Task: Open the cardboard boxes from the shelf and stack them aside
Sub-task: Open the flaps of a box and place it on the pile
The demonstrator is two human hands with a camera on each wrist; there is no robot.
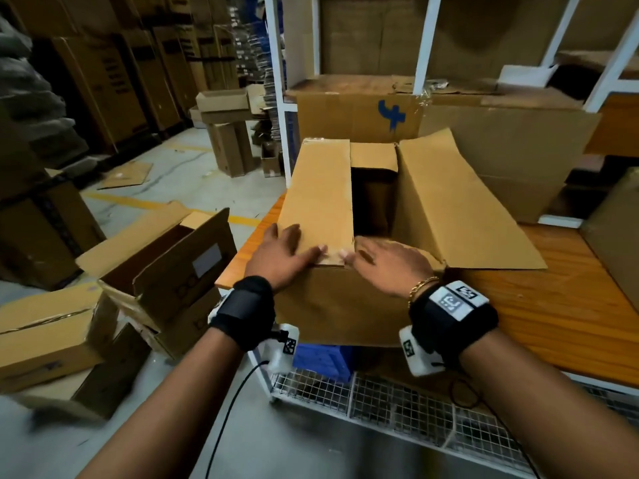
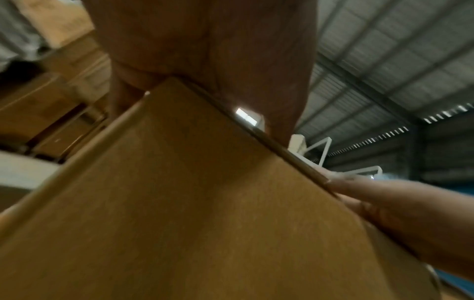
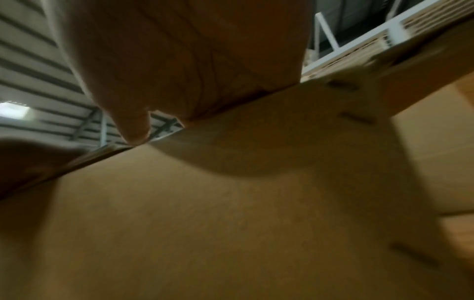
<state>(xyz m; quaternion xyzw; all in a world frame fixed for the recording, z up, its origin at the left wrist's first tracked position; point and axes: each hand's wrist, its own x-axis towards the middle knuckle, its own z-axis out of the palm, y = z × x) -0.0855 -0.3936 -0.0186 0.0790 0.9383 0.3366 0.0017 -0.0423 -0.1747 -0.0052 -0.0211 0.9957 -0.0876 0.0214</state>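
box (image 1: 332, 305) on table (image 1: 553, 312), flaps partly open | left hand (image 1: 281, 252) flat on left flap (image 1: 318, 198), fingers straight | right hand (image 1: 390, 264) at 3 o'clock of it, fingers relaxed on near edge, gripping nothing

A cardboard box (image 1: 345, 305) sits on the near left corner of the table (image 1: 570, 305), with the shelf (image 1: 423, 46) behind it at 12 o'clock. At 9 o'clock, opened boxes (image 1: 155, 271) lie piled on the floor (image 1: 173, 167). Both hands, left hand (image 1: 280, 252) and right hand (image 1: 390, 262), rest on the box's near top edge, side by side.
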